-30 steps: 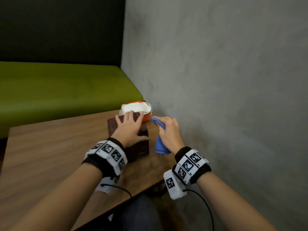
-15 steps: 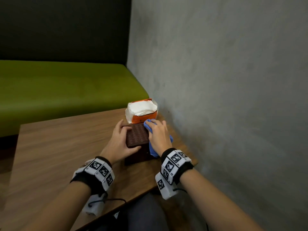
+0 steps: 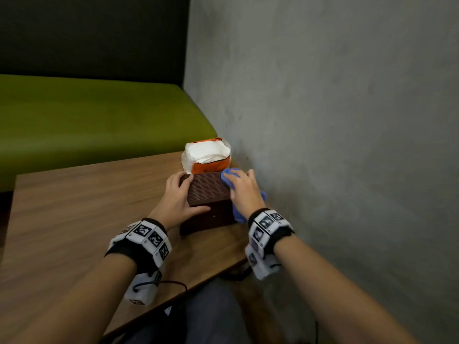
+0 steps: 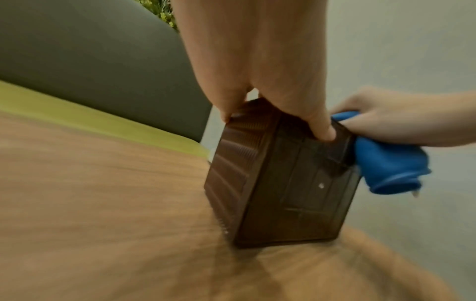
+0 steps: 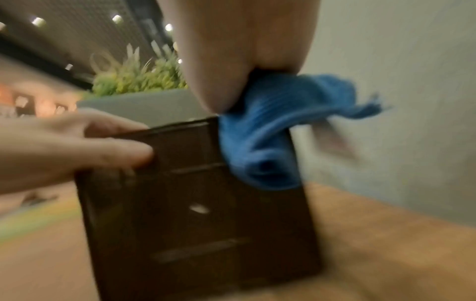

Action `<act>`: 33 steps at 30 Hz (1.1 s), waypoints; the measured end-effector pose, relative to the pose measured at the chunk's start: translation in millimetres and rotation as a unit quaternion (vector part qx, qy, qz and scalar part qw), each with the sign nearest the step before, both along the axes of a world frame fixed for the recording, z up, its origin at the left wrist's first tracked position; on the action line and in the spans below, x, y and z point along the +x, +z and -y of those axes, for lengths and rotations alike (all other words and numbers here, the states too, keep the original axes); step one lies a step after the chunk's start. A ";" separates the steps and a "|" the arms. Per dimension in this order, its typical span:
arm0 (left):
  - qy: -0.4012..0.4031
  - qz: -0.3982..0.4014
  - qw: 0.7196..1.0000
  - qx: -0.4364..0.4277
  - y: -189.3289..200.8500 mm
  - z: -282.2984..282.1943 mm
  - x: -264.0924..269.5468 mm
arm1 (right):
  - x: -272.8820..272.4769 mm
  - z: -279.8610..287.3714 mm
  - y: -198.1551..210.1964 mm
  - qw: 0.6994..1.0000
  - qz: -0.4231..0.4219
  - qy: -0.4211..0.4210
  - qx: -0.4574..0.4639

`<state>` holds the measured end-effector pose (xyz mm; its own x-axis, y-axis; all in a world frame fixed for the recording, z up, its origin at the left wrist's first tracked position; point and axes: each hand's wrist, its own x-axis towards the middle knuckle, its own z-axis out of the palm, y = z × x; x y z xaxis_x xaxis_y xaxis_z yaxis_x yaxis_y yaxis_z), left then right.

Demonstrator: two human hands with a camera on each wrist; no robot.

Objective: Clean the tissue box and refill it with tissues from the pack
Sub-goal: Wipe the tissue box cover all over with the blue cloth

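Note:
A dark brown tissue box with a ribbed top stands on the wooden table near the wall. My left hand grips its left side, fingers over the top edge and thumb on the near face, as the left wrist view shows on the box. My right hand holds a blue cloth against the box's top right edge; the cloth hangs down the right side of the box. Behind the box sits an orange tissue pack, torn wide, white tissues showing.
A grey concrete wall runs close along the table's right edge. A green bench seat with a dark backrest lies beyond the table's far edge. The table's near edge is at my lap.
My left hand slid from the top of the box to its left side. My right hand brought the blue cloth from the right side up onto the top right edge. The camera view shifted.

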<state>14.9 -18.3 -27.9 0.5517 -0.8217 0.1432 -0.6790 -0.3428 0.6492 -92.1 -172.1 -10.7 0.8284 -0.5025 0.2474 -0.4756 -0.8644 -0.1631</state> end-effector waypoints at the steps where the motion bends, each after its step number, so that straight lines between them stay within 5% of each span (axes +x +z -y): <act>1: 0.008 0.004 1.000 -0.005 -0.1 2.9 -3.9 | 8.8 -3.3 2.2 1.000 -0.009 -0.022 0.004; 4: 0.013 -0.010 1.000 0.004 2.9 3.6 -9.7 | 36.4 -44.8 9.7 1.000 -0.029 0.000 -0.002; 8: 0.024 -0.028 0.999 -0.003 3.2 -4.6 -2.5 | 8.1 -62.4 14.1 0.988 -0.016 0.153 -0.007; 15: 0.027 -0.008 1.000 0.001 5.9 -0.6 -7.9 | 12.4 4.7 8.2 0.998 -0.030 -0.051 0.032; 21: 0.026 -0.028 0.999 0.019 10.8 -6.6 -4.3 | 2.8 -63.0 14.4 0.984 -0.004 0.177 0.002; 27: 0.018 -0.014 0.999 0.024 10.8 -2.5 -7.5 | 2.5 14.9 11.8 0.999 -0.035 -0.004 0.024; 33: 0.021 -0.016 1.000 0.016 10.3 -14.5 -4.4 | 16.4 -73.7 7.1 0.991 0.005 0.135 0.002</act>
